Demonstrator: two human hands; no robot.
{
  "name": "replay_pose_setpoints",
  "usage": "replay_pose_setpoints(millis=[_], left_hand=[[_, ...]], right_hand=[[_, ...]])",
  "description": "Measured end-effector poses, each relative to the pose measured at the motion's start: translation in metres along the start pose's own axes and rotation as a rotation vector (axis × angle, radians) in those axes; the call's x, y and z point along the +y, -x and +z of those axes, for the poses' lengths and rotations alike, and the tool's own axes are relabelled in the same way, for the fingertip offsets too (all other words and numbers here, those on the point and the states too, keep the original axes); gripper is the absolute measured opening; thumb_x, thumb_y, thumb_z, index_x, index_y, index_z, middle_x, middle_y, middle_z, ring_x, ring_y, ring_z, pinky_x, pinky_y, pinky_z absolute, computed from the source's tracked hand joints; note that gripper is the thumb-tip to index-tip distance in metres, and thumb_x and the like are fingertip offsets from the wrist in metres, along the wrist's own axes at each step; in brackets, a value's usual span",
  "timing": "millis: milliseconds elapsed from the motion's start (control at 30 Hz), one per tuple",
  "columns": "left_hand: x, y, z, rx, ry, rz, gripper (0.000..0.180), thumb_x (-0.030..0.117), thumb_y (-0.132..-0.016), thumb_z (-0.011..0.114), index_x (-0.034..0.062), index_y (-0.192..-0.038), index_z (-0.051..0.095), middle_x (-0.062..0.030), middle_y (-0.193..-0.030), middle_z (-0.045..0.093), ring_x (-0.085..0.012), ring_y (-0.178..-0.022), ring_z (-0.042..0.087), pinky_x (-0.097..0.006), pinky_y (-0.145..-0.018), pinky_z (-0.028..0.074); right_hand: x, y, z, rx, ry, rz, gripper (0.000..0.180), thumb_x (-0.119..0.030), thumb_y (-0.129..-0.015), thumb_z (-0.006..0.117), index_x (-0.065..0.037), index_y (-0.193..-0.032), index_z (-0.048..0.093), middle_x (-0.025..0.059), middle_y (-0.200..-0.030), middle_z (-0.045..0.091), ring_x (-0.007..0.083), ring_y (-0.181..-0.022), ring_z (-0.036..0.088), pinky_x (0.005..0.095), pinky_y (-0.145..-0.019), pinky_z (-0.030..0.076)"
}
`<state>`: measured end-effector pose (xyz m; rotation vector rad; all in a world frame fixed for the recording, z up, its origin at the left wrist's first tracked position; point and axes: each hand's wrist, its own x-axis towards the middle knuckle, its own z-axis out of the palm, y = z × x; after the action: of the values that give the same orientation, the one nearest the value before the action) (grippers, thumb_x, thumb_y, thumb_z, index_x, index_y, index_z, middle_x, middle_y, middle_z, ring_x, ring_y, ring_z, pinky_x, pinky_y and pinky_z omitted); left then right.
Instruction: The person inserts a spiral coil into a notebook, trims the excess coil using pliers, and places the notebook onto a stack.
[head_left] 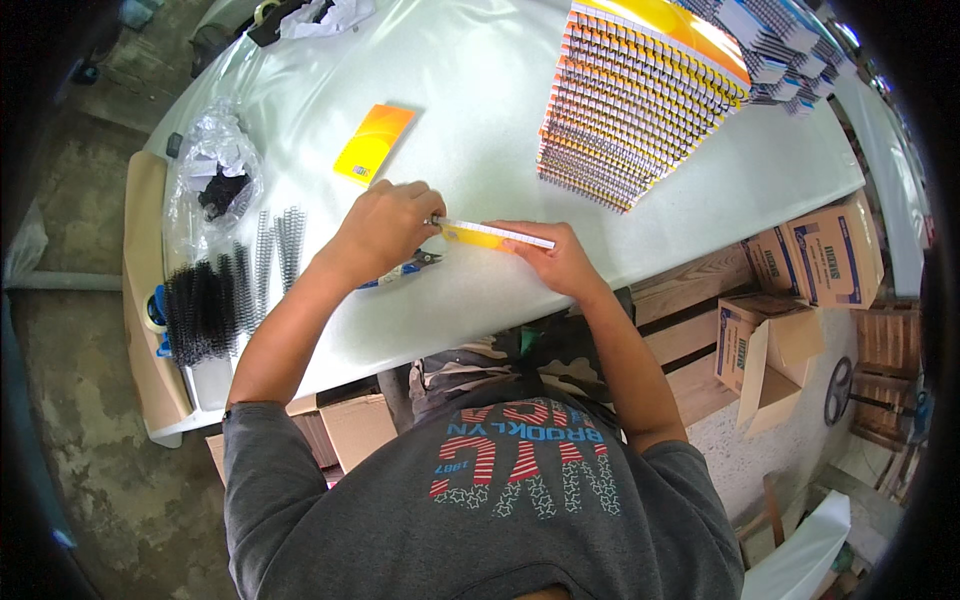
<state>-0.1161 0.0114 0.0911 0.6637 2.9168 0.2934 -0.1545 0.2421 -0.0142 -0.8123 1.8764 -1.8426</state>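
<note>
My right hand [560, 262] grips a small yellow notebook [480, 238] by its right end, its white page edge turned up. At the other end of the notebook, my left hand [385, 228] has its fingers pinched on what looks like the end of a dark spiral coil [435, 220]; most of the coil is hidden. Below the left hand, pliers [408, 268] with blue handles lie on the table, partly covered by the wrist. Beyond that hand lies a separate yellow-orange notebook [374, 145], flat on the white tabletop.
Black spiral coils [205, 310] lie in a bunch at left, with several single ones [275, 245] beside them. A clear plastic bag [215, 165] holds dark material. Spiral-bound notebooks [640, 105] are stacked far right. Cardboard boxes [770, 350] stand below the table's right edge.
</note>
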Motion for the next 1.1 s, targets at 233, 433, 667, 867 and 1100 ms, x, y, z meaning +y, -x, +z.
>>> replay_pose_setpoints(millis=[233,433,667,867,1100], left_hand=[[0.014,-0.007,-0.008,0.082,-0.201,-0.051,0.048,0.021,-0.069,0.073,0.0091,-0.111,0.053,-0.0094,-0.114,0.053,-0.0260,-0.105,0.051,-0.039,-0.090,0.039],[0.025,0.001,0.032,0.530,-0.280,-0.108,0.097,0.053,-0.064,0.070,0.0008,-0.135,0.031,-0.0271,-0.141,0.024,-0.0449,-0.132,0.020,-0.058,-0.104,0.020],[0.025,0.037,0.073,0.716,-0.503,-0.005,0.118,0.076,-0.071,0.046,-0.0136,-0.138,0.006,-0.0336,-0.144,-0.003,-0.0497,-0.134,-0.006,-0.064,-0.102,-0.004],[0.035,0.061,0.133,0.579,-0.145,-0.044,0.114,0.077,-0.073,0.042,-0.0051,-0.141,0.002,-0.0360,-0.143,-0.008,-0.0539,-0.130,-0.012,-0.065,-0.101,-0.007],[0.022,0.018,0.088,1.118,0.111,-0.184,0.122,0.083,-0.066,0.041,-0.0142,-0.136,0.015,-0.0392,-0.140,-0.001,-0.0559,-0.129,-0.005,-0.061,-0.104,0.000]], right_hand=[[-0.002,0.002,0.001,0.000,0.077,-0.077,0.029,-0.003,-0.084,0.057,-0.005,-0.112,0.062,0.0109,-0.102,0.067,0.0141,-0.083,0.062,0.0256,-0.078,0.048],[-0.009,0.019,0.012,0.075,0.036,-0.053,0.028,-0.005,-0.086,0.056,-0.003,-0.113,0.061,0.0130,-0.104,0.066,0.0164,-0.089,0.063,0.0265,-0.081,0.047],[-0.010,0.054,0.042,0.134,0.063,-0.128,0.030,-0.005,-0.086,0.055,-0.002,-0.115,0.059,0.0156,-0.109,0.064,0.0208,-0.095,0.064,0.0281,-0.082,0.048],[-0.026,0.055,0.052,0.227,0.036,-0.199,0.035,0.002,-0.081,0.053,-0.003,-0.115,0.059,0.0141,-0.109,0.063,0.0274,-0.096,0.063,0.0310,-0.081,0.049],[-0.017,0.058,0.057,0.040,0.251,-0.405,0.054,0.009,-0.069,0.053,-0.005,-0.121,0.055,0.0138,-0.117,0.059,0.0275,-0.104,0.060,0.0332,-0.089,0.047]])
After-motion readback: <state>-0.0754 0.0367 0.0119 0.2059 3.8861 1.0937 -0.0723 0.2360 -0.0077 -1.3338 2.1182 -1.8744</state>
